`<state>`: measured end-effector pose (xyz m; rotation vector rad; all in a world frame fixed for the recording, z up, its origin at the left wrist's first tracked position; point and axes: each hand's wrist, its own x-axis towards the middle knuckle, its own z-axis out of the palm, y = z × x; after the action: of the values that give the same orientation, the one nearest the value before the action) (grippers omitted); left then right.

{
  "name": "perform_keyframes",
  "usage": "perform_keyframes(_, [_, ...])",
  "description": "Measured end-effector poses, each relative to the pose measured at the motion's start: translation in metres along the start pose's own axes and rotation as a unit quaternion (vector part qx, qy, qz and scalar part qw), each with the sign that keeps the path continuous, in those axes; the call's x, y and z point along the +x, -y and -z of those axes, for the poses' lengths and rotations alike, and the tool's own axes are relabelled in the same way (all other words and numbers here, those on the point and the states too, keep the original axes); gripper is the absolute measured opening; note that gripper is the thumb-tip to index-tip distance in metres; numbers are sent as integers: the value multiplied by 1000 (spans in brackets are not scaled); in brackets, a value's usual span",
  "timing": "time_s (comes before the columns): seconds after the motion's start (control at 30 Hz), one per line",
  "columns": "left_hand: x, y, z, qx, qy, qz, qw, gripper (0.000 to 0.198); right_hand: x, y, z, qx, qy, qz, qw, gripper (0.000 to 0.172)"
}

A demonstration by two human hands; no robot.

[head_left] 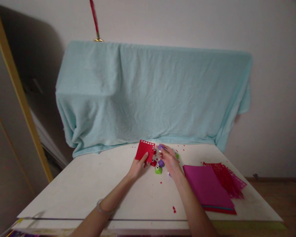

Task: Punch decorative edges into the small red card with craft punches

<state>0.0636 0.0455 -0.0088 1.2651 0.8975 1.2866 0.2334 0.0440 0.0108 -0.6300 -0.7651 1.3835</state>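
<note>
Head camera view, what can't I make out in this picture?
All in the head view:
Purple item: the right hand covers part; full shape unclear.
Underside of the red card in the left hand: faces away from the camera.
Red scraps: too small and blurred for exact shapes.
Whatever the blue cloth drapes over: hidden by it.
Red cord: upper end cut off by the top edge.

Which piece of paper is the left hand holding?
The left hand holds the red sheet with cutouts along two edges; the magenta-topped stack and punched scraps lie on the table.
</note>
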Motion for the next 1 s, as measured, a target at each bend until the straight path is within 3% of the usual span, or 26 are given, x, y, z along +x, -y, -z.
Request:
perform_keyframes(0.47, [0, 1, -1, -6, 6, 5, 1000, 41, 4, 2, 4, 69, -6, -12, 998, 22])
perform_keyframes(1.0, [2, 3, -1, -22, 5, 9, 1000, 40, 3, 1, 8, 44, 11, -28, 999, 31])
